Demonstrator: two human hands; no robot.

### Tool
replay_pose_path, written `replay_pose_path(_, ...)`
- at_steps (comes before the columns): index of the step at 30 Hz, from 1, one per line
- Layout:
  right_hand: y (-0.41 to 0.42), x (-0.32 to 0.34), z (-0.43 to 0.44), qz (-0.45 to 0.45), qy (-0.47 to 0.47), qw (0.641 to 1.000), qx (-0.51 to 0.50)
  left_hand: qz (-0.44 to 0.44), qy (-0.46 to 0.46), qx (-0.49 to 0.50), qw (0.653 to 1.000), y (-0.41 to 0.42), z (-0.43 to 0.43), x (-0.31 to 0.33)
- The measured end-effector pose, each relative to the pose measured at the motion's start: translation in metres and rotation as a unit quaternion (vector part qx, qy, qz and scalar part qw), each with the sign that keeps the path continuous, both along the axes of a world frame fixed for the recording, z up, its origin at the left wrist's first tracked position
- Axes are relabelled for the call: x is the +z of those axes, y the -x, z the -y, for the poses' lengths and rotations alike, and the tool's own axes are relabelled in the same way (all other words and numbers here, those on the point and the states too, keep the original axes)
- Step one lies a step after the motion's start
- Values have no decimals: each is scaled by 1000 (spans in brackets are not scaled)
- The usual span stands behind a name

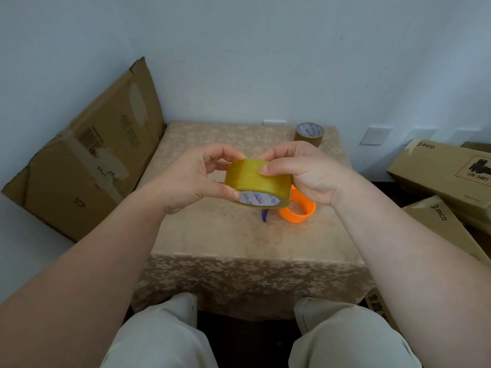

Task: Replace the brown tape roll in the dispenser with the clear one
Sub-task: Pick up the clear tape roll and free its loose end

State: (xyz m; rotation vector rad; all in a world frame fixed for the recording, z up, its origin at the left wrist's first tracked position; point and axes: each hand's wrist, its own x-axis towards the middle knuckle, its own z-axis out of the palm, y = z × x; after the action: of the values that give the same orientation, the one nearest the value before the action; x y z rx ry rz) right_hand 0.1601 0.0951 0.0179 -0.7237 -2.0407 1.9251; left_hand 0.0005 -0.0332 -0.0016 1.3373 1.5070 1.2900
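Above a floral-clothed table (212, 235), left hand (191, 179) and right hand (305, 171) pinch the clear tape roll (255, 181); the brown tape roll (309, 134) sits at the far corner.

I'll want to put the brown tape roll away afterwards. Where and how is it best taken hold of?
The brown tape roll lies flat at the table's far right corner, core hole up. Probably easiest from above: fingers across its outer wall, or thumb in the hole. Nothing crowds it.

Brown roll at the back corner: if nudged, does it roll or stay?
The brown roll lies flat on its side face, so a nudge would likely slide it, not roll it. It looks thickly wound, so probably stiff. It sits near the table edge, so a push could drop it.
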Motion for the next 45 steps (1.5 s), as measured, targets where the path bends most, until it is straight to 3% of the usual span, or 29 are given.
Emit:
replay_pose_path(5,2,-2,1,4,-24,1000,-8,-26,10,1,1000,-2,-3,2)
replay_pose_path(10,-2,-3,-4,-13,40,999,23,-7,19,-10,1000,2,-1,1)
replay_pose_path(22,-1,-6,-7,-27,56,997,37,-12,13,-4,1000,3,1,1)
replay_pose_path(27,5,-9,-4,-26,1,999,-40,-59,13,43,997,-1,-1,1)
replay_pose_path(30,12,-11,-3,93,-34,985,-138,-135,-6,138,981,-9,-8,-4)
replay_pose_path(32,14,-11,1,176,35,974,-135,-185,-18,191,964,-16,-13,-6)
replay_pose_path(34,17,-12,3,153,99,978,-104,-205,-15,200,958,-21,-17,-7)
replay_pose_path(38,20,-10,3,29,121,983,-136,-119,44,112,986,-24,-17,-8)
replay_pose_path(42,14,-11,2,24,88,990,-110,-246,31,174,953,-12,-15,-5)
replay_pose_path(45,11,-10,4,0,81,996,-47,-263,17,67,962,-10,-13,4)
